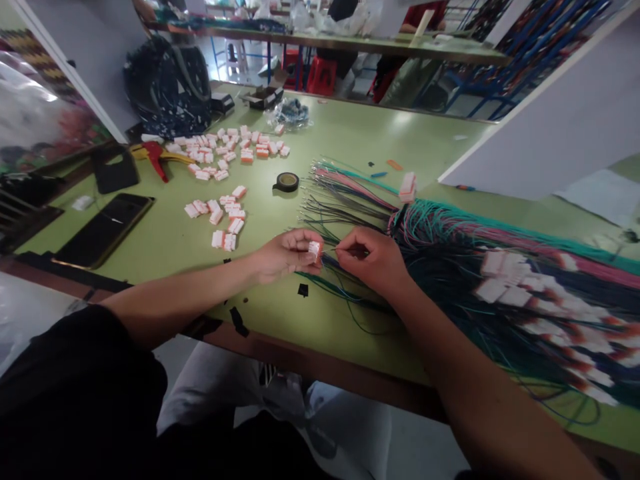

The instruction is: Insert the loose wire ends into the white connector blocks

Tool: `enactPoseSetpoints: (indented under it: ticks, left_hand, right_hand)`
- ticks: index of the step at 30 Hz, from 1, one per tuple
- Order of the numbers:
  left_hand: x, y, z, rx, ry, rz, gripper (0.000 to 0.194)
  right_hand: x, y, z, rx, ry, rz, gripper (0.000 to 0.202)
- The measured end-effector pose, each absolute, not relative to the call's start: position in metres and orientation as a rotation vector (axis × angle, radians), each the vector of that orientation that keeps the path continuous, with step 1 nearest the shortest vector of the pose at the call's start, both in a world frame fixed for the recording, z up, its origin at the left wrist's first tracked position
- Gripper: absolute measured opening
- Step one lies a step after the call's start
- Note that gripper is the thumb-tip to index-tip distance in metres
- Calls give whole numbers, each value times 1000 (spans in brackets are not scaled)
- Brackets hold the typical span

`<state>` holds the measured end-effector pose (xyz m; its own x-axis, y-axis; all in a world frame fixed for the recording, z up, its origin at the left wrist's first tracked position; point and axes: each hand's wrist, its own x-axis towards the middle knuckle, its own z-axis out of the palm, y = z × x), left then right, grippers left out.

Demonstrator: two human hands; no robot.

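My left hand point(290, 255) is closed on a small white and orange connector housing point(315, 249), held up above the green table. Just to its right, my right hand point(367, 257) pinches a thin wire point(331, 250) between thumb and forefinger, its end close to the housing. Whether the wire tip is inside the housing is too small to tell. Behind and beneath the right hand lies a bundle of wires point(440, 223) in green, pink and black, with bare ends fanned to the left. Finished-looking connectors with wires point(550, 300) are piled on the bundle at right.
Loose connector housings point(225, 147) lie scattered at the back left, with a smaller group point(215, 212) nearer. Black tape point(286, 181), a phone point(105, 230) and red-yellow wire strippers point(157, 155) rest on the table point(350, 133). A white panel point(545, 113) stands at right.
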<state>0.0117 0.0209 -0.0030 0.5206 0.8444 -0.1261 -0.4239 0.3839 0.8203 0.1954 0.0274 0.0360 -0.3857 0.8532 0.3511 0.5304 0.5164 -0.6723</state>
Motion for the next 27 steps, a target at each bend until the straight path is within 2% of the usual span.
enactPoseSetpoints:
  ticks: [13, 27]
  left_hand:
    - [12, 22, -6, 797, 589, 903, 36]
    - [11, 22, -7, 827, 576, 889, 33]
  right_hand:
    - [196, 27, 32, -1095, -2184, 391, 10]
    - [197, 26, 30, -997, -2219, 303, 10]
